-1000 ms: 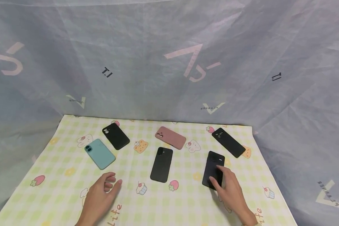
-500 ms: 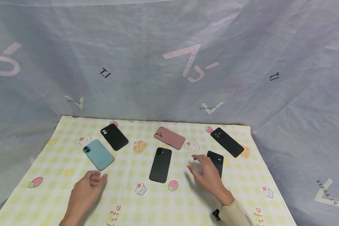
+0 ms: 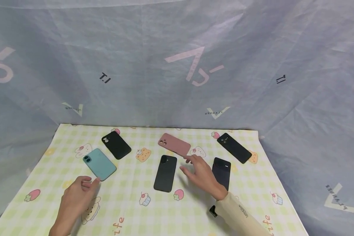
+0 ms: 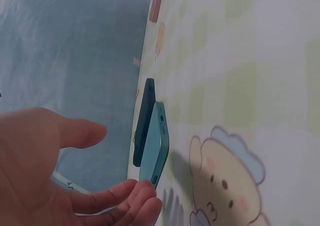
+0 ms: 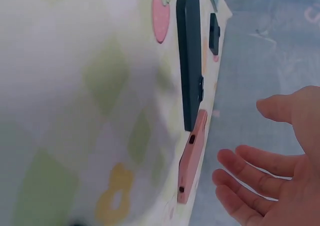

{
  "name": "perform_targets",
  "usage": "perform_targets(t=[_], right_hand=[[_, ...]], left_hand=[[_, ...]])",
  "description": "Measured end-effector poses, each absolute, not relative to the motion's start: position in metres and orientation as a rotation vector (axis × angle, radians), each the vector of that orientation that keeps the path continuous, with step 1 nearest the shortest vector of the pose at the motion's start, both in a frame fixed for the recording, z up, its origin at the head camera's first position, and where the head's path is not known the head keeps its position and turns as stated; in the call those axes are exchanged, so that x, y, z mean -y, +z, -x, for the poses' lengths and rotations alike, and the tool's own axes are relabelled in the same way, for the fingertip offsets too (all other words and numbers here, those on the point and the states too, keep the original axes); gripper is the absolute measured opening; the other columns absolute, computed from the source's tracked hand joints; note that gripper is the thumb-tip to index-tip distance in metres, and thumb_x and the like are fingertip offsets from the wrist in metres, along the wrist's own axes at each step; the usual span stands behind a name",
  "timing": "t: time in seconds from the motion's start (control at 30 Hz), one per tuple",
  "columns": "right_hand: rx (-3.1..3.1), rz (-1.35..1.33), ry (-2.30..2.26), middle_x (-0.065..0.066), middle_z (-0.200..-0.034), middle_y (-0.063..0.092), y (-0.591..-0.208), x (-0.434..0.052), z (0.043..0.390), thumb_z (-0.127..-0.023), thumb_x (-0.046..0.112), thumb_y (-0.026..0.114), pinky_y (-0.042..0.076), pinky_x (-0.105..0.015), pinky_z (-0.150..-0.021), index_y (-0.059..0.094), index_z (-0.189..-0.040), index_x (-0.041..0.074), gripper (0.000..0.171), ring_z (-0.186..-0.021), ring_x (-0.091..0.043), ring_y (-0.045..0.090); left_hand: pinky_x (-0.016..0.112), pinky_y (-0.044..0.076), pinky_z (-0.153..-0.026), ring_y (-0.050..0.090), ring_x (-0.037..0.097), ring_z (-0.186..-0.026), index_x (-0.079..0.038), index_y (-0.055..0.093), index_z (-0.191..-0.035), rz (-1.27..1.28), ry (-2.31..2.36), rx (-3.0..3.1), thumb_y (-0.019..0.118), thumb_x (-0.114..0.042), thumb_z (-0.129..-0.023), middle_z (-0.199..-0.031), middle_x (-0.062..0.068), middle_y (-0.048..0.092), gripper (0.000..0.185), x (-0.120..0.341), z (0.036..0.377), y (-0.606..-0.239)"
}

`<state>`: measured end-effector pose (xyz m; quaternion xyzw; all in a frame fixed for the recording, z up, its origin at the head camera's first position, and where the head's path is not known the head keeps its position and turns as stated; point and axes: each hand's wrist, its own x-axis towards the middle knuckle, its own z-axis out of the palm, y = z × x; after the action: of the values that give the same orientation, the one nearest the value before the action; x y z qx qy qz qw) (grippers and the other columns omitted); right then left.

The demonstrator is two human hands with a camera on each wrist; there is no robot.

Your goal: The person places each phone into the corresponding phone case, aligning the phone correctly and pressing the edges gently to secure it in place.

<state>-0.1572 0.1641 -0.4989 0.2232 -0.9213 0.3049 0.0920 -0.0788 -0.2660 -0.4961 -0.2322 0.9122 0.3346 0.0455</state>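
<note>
On tablecloth [image 3: 62, 170], partly hidden print "ife", probably "life"; backdrop [image 3: 177, 65] reads "T.I".

**Two bare hands, one cream sleeve**

The right hand [image 3: 202, 173] comes out of a long cream sleeve [image 3: 239, 214] with a small line of dark lettering near the cuff; a black device sits under that wrist. The left hand [image 3: 76, 200] and its forearm are bare, with no sleeve showing.

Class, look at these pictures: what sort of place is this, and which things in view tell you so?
Probably a makeshift recording set-up, not a lived-in room: a wrinkled grey-blue fabric backdrop closes off the walls, a green-checked cartoon-print tablecloth covers the table, and six phone cases lie spread out, among them a teal case and a pink case.
</note>
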Motion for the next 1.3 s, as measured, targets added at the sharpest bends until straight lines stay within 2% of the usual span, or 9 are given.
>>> perform_targets(t=[0.27, 0.4, 0.5, 0.63, 0.77, 0.87, 1.03, 1.17, 1.3], right_hand=[[2.758, -0.733, 1.009, -0.008, -0.109, 0.070, -0.492, -0.133, 0.178, -0.103, 0.028, 0.077, 0.053, -0.035, -0.073, 0.071, -0.128, 0.008, 0.033, -0.095, -0.030, 0.067], [2.768, -0.788, 1.027, -0.005, -0.104, 0.070, -0.489, -0.113, 0.190, -0.104, 0.028, 0.075, 0.053, -0.032, -0.071, 0.072, -0.127, 0.008, 0.030, -0.089, -0.024, 0.068], [2.765, -0.853, 1.037, -0.006, -0.108, 0.071, -0.487, -0.099, 0.198, -0.105, 0.027, 0.073, 0.055, -0.030, -0.072, 0.070, -0.136, 0.010, 0.036, -0.087, -0.019, 0.067], [2.767, -0.921, 1.078, -0.011, -0.119, 0.072, -0.485, -0.084, 0.206, -0.106, 0.025, 0.071, 0.056, -0.028, -0.075, 0.061, -0.150, 0.009, 0.048, -0.092, -0.024, 0.070], [2.776, -0.944, 1.070, -0.014, -0.114, 0.072, -0.485, -0.070, 0.214, -0.107, 0.026, 0.071, 0.053, -0.025, -0.070, 0.067, -0.139, 0.004, 0.039, -0.091, -0.029, 0.070], [2.802, -0.948, 1.036, -0.013, -0.108, 0.071, -0.484, -0.060, 0.219, -0.106, 0.027, 0.071, 0.048, -0.024, -0.064, 0.071, -0.131, 0.002, 0.035, -0.084, -0.027, 0.066], [2.849, -0.953, 0.972, -0.012, -0.109, 0.072, -0.480, -0.044, 0.227, -0.107, 0.030, 0.071, 0.045, -0.022, -0.061, 0.071, -0.132, 0.000, 0.039, -0.078, -0.015, 0.057], [2.868, -0.969, 0.962, -0.012, -0.106, 0.071, -0.476, -0.032, 0.235, -0.107, 0.031, 0.071, 0.043, -0.023, -0.057, 0.072, -0.132, 0.000, 0.040, -0.071, -0.014, 0.055], [2.886, -0.999, 0.953, -0.006, -0.097, 0.069, -0.473, -0.018, 0.245, -0.106, 0.032, 0.071, 0.041, -0.020, -0.054, 0.072, -0.132, 0.000, 0.041, -0.065, -0.009, 0.052]], left_hand=[[0.058, 0.053, -0.082, 0.067, 0.045, -0.102, 0.012, 0.053, -0.135, 0.766, 0.995, -2.831, 0.056, -0.054, -0.107, -0.113, 0.029, 0.068, 0.071, 0.277, 0.091, -0.500], [0.059, 0.052, -0.084, 0.065, 0.049, -0.106, 0.012, 0.051, -0.137, 0.747, 0.992, -2.810, 0.051, -0.058, -0.107, -0.120, 0.033, 0.065, 0.077, 0.284, 0.098, -0.499], [0.060, 0.052, -0.084, 0.064, 0.051, -0.108, 0.014, 0.048, -0.138, 0.701, 0.977, -2.783, 0.047, -0.062, -0.108, -0.124, 0.035, 0.064, 0.082, 0.290, 0.101, -0.499], [0.059, 0.053, -0.083, 0.065, 0.051, -0.107, 0.015, 0.048, -0.138, 0.667, 0.955, -2.786, 0.046, -0.065, -0.107, -0.122, 0.036, 0.065, 0.086, 0.294, 0.105, -0.499], [0.057, 0.054, -0.079, 0.067, 0.050, -0.104, 0.015, 0.049, -0.137, 0.695, 0.949, -2.809, 0.047, -0.066, -0.106, -0.119, 0.034, 0.066, 0.087, 0.294, 0.109, -0.498], [0.057, 0.053, -0.077, 0.066, 0.051, -0.103, 0.016, 0.049, -0.135, 0.729, 0.941, -2.813, 0.048, -0.066, -0.105, -0.120, 0.034, 0.065, 0.088, 0.292, 0.113, -0.498], [0.058, 0.052, -0.077, 0.064, 0.053, -0.105, 0.016, 0.051, -0.132, 0.754, 0.920, -2.828, 0.049, -0.068, -0.104, -0.123, 0.035, 0.061, 0.088, 0.288, 0.116, -0.498], [0.060, 0.051, -0.078, 0.061, 0.056, -0.105, 0.017, 0.050, -0.132, 0.764, 0.909, -2.828, 0.050, -0.069, -0.104, -0.121, 0.036, 0.057, 0.090, 0.287, 0.118, -0.497], [0.063, 0.050, -0.080, 0.059, 0.059, -0.107, 0.017, 0.048, -0.134, 0.767, 0.889, -2.813, 0.047, -0.072, -0.103, -0.122, 0.038, 0.053, 0.094, 0.287, 0.122, -0.496]])
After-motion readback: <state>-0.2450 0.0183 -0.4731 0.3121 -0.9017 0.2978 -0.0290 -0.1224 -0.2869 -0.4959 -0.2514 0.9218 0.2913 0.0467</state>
